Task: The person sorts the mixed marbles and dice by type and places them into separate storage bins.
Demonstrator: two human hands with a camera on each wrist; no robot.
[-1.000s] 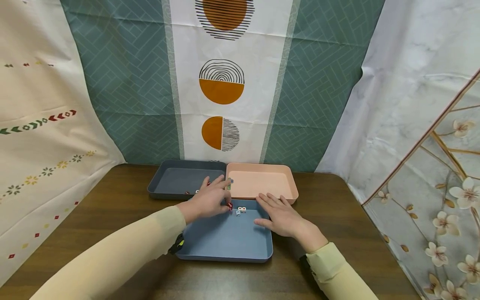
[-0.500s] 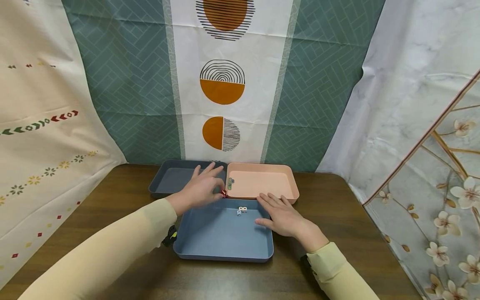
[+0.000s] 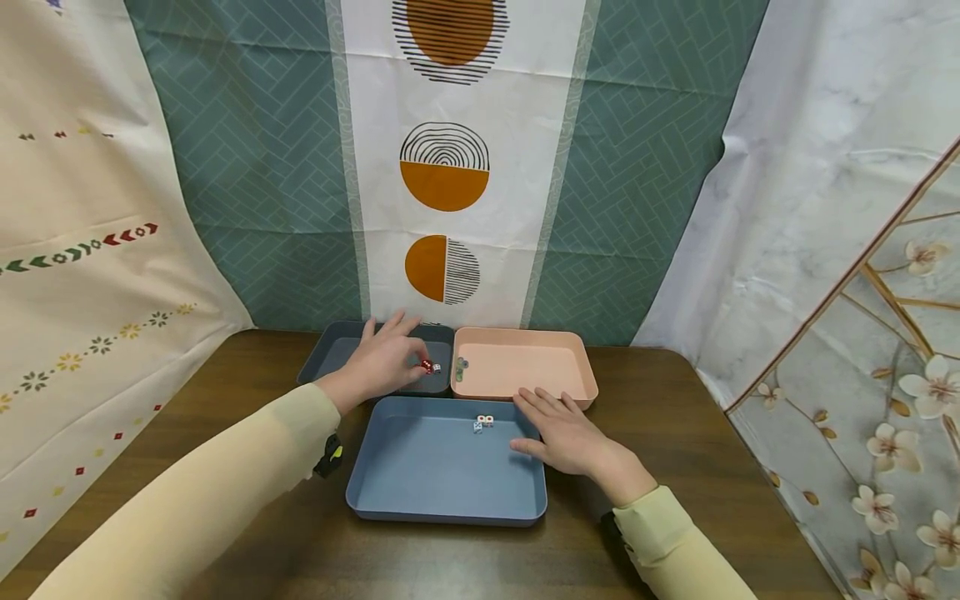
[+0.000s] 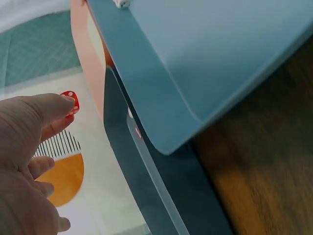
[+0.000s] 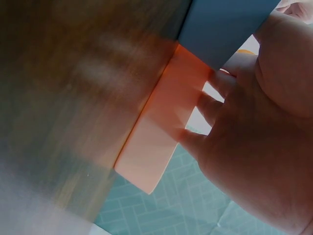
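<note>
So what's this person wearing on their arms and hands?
Both arms wear long pale yellow sleeves down to the wrists. The left hand and right hand are bare, with no gloves. A dark device with a yellow mark sits under the left sleeve, and a dark strap shows at the right cuff.

- Setting: a staged recording corner, not a lived-in room.
- Backdrop: printed cloths hang on all sides. A teal herringbone cloth with a white centre strip of orange discs [image 3: 444,167] fills the upper middle of the frame.
- Upper left: a cream cloth with small flower and arrow borders [image 3: 82,250].
- Right side: a marble-print cloth with blossoms [image 3: 847,250].
- Creases and overlapping edges show the cloths are hung loosely.
- Lower frame: a dark wood-grain surface [image 3: 675,417] bears three shallow plastic trays [image 3: 450,508].
</note>
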